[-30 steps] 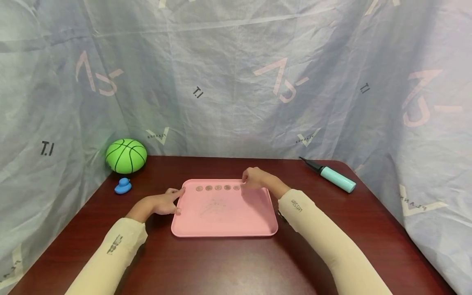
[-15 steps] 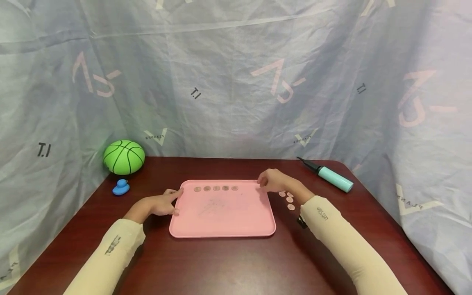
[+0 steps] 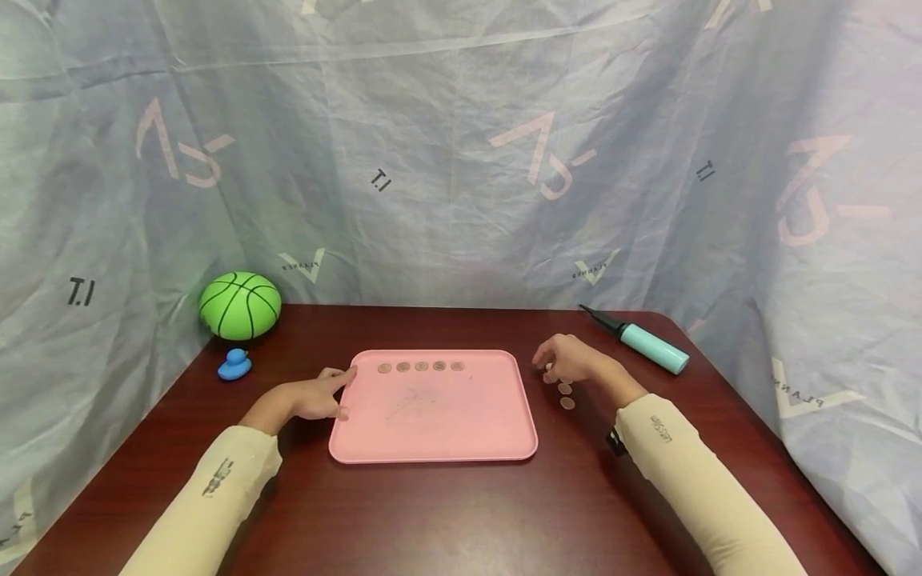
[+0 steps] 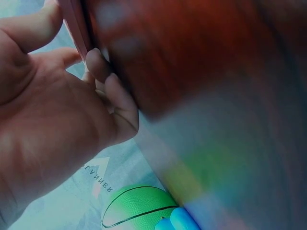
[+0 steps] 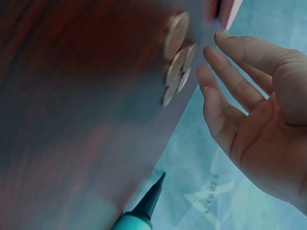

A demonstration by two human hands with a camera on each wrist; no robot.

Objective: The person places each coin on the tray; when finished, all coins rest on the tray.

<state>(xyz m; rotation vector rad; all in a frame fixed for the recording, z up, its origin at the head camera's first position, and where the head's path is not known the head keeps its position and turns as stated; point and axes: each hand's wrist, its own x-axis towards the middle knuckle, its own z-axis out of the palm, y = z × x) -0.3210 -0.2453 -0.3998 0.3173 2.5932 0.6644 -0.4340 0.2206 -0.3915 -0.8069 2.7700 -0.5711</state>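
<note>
A pink rectangular tray (image 3: 432, 428) lies on the dark wooden table, with several coins (image 3: 421, 366) in a row along its far side. My left hand (image 3: 313, 398) holds the tray's left rim; in the left wrist view, its lower fingers (image 4: 117, 100) are curled beside the tray edge (image 4: 76, 28). Just right of the tray, my right hand (image 3: 569, 358) hovers over a small cluster of loose coins (image 3: 567, 403), partly hiding them in the head view. From the right wrist, its fingers look loosely bent and apart from these coins (image 5: 176, 66), with nothing between them.
A green ball (image 3: 241, 306) and a blue toy duck (image 3: 234, 365) sit at the table's far left. At the far right lies a turquoise hand pump (image 3: 654, 348) with a black nozzle. A grey printed curtain (image 3: 461, 200) hangs around the table.
My right hand has moved right, from the end of the coin row on the tray, past the rim, to the loose coins. My left hand stays at the tray's left rim.
</note>
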